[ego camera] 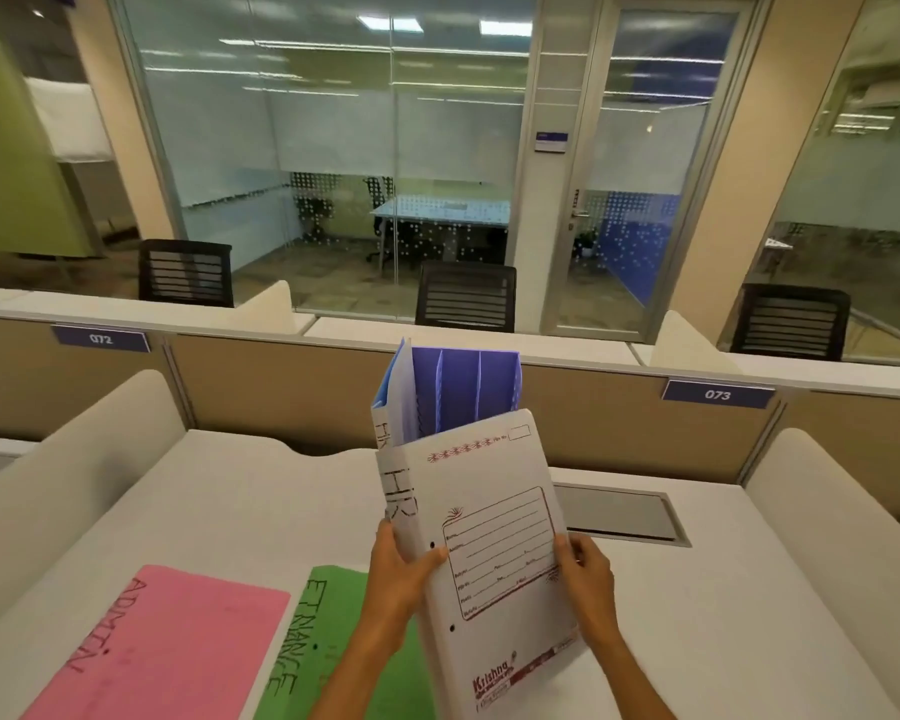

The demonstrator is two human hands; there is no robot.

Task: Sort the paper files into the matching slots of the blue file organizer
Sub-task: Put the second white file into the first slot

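I hold a white paper file (494,517) upright in front of me, its cover printed with a red form and "HR" written along its left flap. My left hand (404,569) grips its left edge and my right hand (585,574) grips its right edge. Just behind the file's top stands the blue file organizer (463,387) with several upright slots; a white label strip with black letters runs down its left front. On the desk at lower left lie a pink file (162,646) marked "ADMIN" and a green file (328,641) marked "FINANCE", partly hidden by my left forearm.
The white desk (723,615) has a grey cable hatch (619,511) right of the organizer. Padded side dividers (58,475) flank the desk and a tan partition (292,397) with tags 072 and 073 closes the back. Black chairs stand beyond.
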